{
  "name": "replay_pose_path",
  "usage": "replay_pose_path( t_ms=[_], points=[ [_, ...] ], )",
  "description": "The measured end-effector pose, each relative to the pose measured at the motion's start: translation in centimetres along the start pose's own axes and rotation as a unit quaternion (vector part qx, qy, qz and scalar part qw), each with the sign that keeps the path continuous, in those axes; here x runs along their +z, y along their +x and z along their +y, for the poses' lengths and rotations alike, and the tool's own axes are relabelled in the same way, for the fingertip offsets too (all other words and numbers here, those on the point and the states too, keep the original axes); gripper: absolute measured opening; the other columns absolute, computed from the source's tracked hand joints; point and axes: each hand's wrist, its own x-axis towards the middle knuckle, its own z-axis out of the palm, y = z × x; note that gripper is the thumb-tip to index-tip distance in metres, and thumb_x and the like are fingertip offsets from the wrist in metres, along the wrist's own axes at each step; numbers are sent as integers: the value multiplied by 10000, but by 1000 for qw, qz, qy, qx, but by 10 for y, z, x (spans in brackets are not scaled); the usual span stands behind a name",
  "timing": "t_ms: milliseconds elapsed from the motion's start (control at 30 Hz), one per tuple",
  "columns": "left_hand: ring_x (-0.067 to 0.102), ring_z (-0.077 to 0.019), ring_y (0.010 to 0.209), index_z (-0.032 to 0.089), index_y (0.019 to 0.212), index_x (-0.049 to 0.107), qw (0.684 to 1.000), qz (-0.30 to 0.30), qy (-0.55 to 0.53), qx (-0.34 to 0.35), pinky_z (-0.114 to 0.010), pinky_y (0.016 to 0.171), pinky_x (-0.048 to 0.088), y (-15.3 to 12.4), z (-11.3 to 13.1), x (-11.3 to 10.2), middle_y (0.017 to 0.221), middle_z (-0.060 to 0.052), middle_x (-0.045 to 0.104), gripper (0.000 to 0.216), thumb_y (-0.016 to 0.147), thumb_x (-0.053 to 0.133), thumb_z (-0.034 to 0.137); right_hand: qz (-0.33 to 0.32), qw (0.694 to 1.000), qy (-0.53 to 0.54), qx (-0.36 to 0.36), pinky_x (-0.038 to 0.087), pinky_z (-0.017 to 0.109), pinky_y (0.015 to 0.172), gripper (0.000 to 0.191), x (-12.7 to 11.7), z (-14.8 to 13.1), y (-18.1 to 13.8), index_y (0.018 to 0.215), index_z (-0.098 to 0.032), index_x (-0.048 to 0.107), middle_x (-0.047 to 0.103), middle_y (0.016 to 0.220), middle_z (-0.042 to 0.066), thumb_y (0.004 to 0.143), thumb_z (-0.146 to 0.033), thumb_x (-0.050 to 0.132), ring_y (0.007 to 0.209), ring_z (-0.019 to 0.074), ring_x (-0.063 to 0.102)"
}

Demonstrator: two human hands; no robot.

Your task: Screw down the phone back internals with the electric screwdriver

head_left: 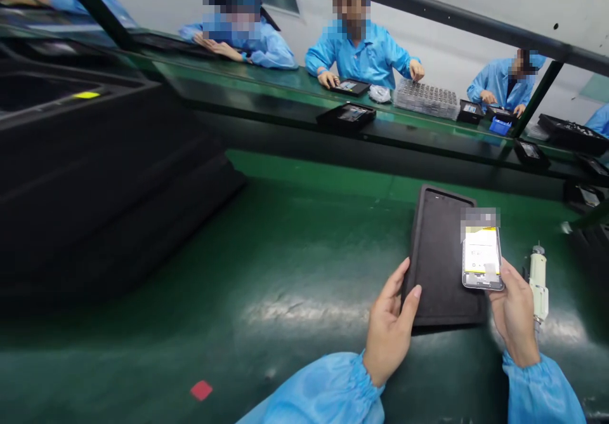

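Note:
My left hand (392, 322) grips the left edge of a shallow black tray (435, 265), its thumb over the rim and its fingers along the outer side. The tray's recessed floor shows bare on its left part. In my right hand (516, 310) is a smartphone (481, 256), pinched by its lower right side. It is held above the tray's right part and hides some of it. A white and yellow panel, perhaps a battery label, shows on the phone's upward face; its top end is blurred out.
A pale electric screwdriver (538, 281) stands right of my right hand. Stacked black trays (109, 208) fill the left side. A red square (201, 390) lies on the green bench (295, 271). Across a dark conveyor (409, 135) carrying black trays, several co-workers in blue sit working.

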Motion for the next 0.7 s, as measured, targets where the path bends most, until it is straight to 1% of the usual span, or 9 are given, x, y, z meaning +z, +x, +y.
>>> replay_pose_path(
  t_ms=[200,300,367,400,467,533,567,633,700],
  points=[
    [406,-267,1348,181,1316,515,1000,5,-7,0,-360,1137,361,0,2,0,1425,-108,482,695,742,720,516,-23,999,-27,-20,547,447,867,485,0,1,-2,1208,-160,643,691,1117,129,812,-438,674,1017,272,658],
    [412,-267,1344,182,1322,513,1000,0,-16,0,-365,1147,347,0,0,1,1426,-106,481,693,745,722,503,3,988,-133,-75,529,450,900,537,1,3,-4,1230,-125,631,671,1159,143,836,-489,625,1047,287,644],
    [424,-270,1336,176,1322,515,1000,-3,-21,-4,-375,1150,343,0,-2,1,1418,-110,490,699,740,728,499,8,956,-260,-134,519,443,921,524,5,4,-8,1223,-113,639,672,1158,138,858,-486,596,1045,290,643],
    [430,-273,1331,173,1319,518,1000,-4,-23,-7,-381,1148,348,-1,-2,2,1409,-112,500,699,736,732,494,-9,932,-319,-173,510,439,938,498,9,5,-11,1220,-114,643,671,1163,133,873,-466,585,1051,288,642],
    [447,-279,1318,169,1301,538,999,-4,-27,-16,-386,1132,374,-1,0,1,1382,-115,527,686,728,742,485,-85,879,-395,-252,489,433,979,431,18,6,-18,1209,-127,652,649,1208,126,901,-414,562,1093,282,626],
    [467,-283,1301,167,1282,557,999,-2,-33,-23,-387,1106,409,-1,4,-2,1350,-118,556,672,720,750,478,-146,836,-417,-324,460,429,1023,377,26,7,-23,1177,-137,671,607,1275,125,914,-381,554,1157,275,593],
    [477,-284,1292,166,1274,565,999,-1,-36,-24,-387,1094,422,0,7,-5,1334,-120,569,668,714,757,476,-141,825,-420,-351,439,437,1046,366,29,8,-24,1156,-136,680,582,1307,130,912,-381,560,1190,278,570],
    [493,-288,1276,166,1254,583,999,1,-44,-27,-391,1083,430,4,16,-14,1305,-124,591,666,694,778,468,-66,830,-421,-359,407,468,1071,428,30,10,-24,1176,-125,662,531,1362,150,886,-430,590,1242,302,523],
    [524,-297,1241,173,1230,605,997,7,-63,-39,-404,1069,439,9,27,-25,1279,-129,608,666,663,808,456,27,877,-387,-283,456,477,1020,629,25,13,-22,1295,-110,569,495,1390,180,824,-521,633,1240,327,520]
  ],
)
